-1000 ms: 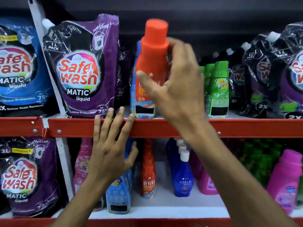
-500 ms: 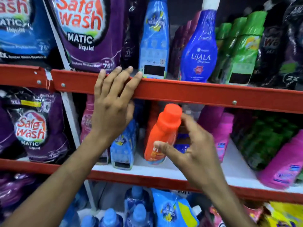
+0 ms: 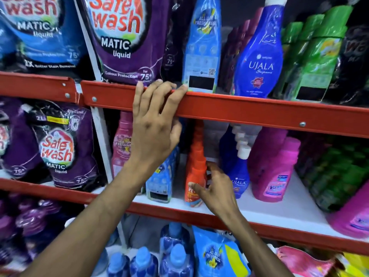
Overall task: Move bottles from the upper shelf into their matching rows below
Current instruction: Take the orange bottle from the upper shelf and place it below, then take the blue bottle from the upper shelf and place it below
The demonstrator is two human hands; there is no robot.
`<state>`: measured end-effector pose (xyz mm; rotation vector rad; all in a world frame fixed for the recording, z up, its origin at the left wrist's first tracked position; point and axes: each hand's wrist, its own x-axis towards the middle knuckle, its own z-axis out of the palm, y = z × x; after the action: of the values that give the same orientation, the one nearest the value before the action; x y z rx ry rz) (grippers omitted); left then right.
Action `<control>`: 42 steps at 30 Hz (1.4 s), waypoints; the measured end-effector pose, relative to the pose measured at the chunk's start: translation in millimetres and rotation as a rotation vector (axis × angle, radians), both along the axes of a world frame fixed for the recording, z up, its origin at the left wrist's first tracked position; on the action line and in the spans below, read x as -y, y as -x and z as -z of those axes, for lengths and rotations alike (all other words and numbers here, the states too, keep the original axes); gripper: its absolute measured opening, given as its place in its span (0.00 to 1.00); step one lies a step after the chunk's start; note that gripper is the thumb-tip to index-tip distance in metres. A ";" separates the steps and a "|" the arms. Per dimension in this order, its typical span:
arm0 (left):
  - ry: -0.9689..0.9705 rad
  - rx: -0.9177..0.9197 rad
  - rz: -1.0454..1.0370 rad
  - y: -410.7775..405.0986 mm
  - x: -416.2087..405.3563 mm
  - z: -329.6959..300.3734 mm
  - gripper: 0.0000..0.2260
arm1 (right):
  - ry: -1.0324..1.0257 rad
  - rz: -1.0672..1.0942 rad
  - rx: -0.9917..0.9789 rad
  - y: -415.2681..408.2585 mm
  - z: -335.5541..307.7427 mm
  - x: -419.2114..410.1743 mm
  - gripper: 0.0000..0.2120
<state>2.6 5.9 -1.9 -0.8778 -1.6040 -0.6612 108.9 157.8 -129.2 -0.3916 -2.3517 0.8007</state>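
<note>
Right hand (image 3: 216,188) pinches the orange Revive bottle (image 3: 194,176) low on its body, seating it before the orange row. Left hand (image 3: 157,124) spread on red shelf rail (image 3: 249,110). Likely rigid, slick plastic; hold mid-body.

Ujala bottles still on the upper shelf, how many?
1. A single blue Ujala bottle stands on the upper shelf, between the light-blue bottle and the green bottles. More could be hidden behind it.
</note>
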 end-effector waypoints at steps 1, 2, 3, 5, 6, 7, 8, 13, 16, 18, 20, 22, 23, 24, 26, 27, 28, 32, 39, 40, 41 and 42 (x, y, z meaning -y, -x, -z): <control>-0.003 0.003 0.006 -0.2 -0.4 0.4 0.32 | 0.003 0.000 0.012 0.4 1.3 -0.5 0.25; -0.006 0.005 0.010 -0.3 -0.8 0.6 0.32 | 0.008 0.001 0.016 0.6 2.3 -0.7 0.25; -0.009 0.005 0.009 -0.3 -1.0 0.9 0.32 | 0.016 -0.001 0.016 0.6 3.1 -0.6 0.26; -0.010 0.005 0.006 0.0 -2.1 1.0 0.31 | 0.026 -0.009 0.012 -0.6 4.1 -0.1 0.27; -0.010 0.005 0.004 0.3 -2.8 0.8 0.31 | 0.023 -0.014 0.014 -1.2 4.2 0.0 0.27; -0.010 0.005 0.003 0.3 -3.5 0.8 0.31 | 0.015 -0.020 0.019 -1.9 3.5 0.3 0.27; -0.010 0.007 0.000 0.5 -3.5 1.3 0.31 | 0.008 -0.026 0.028 -2.6 2.2 1.2 0.28; 0.012 0.020 -0.003 1.1 -2.2 1.3 0.31 | -0.086 0.032 0.016 -20.1 -12.7 6.7 0.35; 0.036 0.021 -0.009 0.9 -0.1 1.3 0.31 | -0.254 0.112 -0.377 -39.3 -36.5 14.1 0.26; 0.032 0.025 -0.004 -1.6 -0.9 1.4 0.31 | -0.459 0.152 -0.643 -48.8 -58.9 15.5 0.25; 0.003 0.039 0.015 -6.6 -5.2 1.0 0.30 | -0.627 0.174 -0.746 -54.3 -88.0 13.2 0.27; -0.021 0.049 0.033 -12.9 -12.0 0.5 0.31 | -0.709 0.237 -0.737 -55.8 -115.3 8.2 0.30; -0.016 0.048 0.029 -15.9 -15.3 1.3 0.32 | -0.730 0.281 -0.710 -55.3 -126.6 5.6 0.32; -0.003 0.038 0.020 -18.7 -19.1 1.0 0.34 | -0.750 0.327 -0.682 -54.3 -137.4 2.1 0.33; 0.034 0.011 0.007 -23.6 -26.5 0.1 0.37 | -0.761 0.399 -0.632 -51.6 -157.0 -4.6 0.35; 0.050 -0.006 0.007 -25.6 -30.6 -1.7 0.38 | -0.762 0.428 -0.614 -49.7 -167.1 -8.0 0.35; 0.062 -0.018 0.012 -27.6 -34.5 -2.6 0.38 | -0.755 0.452 -0.598 -47.7 -176.2 -10.2 0.35; 0.066 -0.040 0.041 -35.9 -49.8 -9.4 0.39 | -0.724 0.529 -0.534 -41.7 -210.7 -15.7 0.40; 0.088 -0.026 -0.019 -41.1 -66.3 -3.5 0.39 | -0.541 0.459 -0.388 -32.9 -237.3 -23.0 0.55; 0.087 -0.026 -0.021 -40.4 -66.8 -2.7 0.39 | -0.518 0.442 -0.385 -31.8 -237.6 -24.3 0.56; 0.086 -0.025 -0.025 -39.9 -66.9 -2.0 0.39 | -0.499 0.428 -0.391 -31.2 -237.5 -25.4 0.57; 0.085 -0.026 -0.030 -39.4 -66.8 -1.7 0.39 | -0.485 0.418 -0.405 -30.5 -237.0 -26.5 0.56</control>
<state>42.0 72.7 -0.3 -0.9194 -1.6288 -0.5623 139.5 184.3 107.8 -0.4397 -1.9025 0.0880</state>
